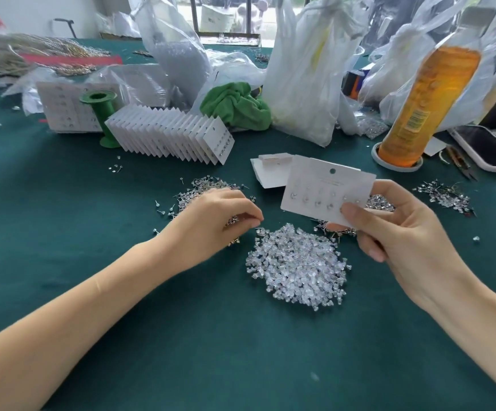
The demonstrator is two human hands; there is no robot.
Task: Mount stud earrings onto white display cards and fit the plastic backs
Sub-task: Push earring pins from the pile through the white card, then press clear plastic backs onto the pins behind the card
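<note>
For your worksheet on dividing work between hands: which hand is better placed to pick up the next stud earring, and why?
The left hand. Its fingertips already pinch at the heap of stud earrings, while the right hand is occupied holding the display card above the plastic backs.

At centre right of the frame the right hand [400, 232] pinches a white display card [326, 192] by its lower corner, several studs already set in it. The left hand [220, 221], fingertips drawn together, rests on a heap of stud earrings [208, 185] (whether it grips one is unclear). Between them, a pile of clear plastic backs [297, 265] lies on the green surface [211, 336].
</note>
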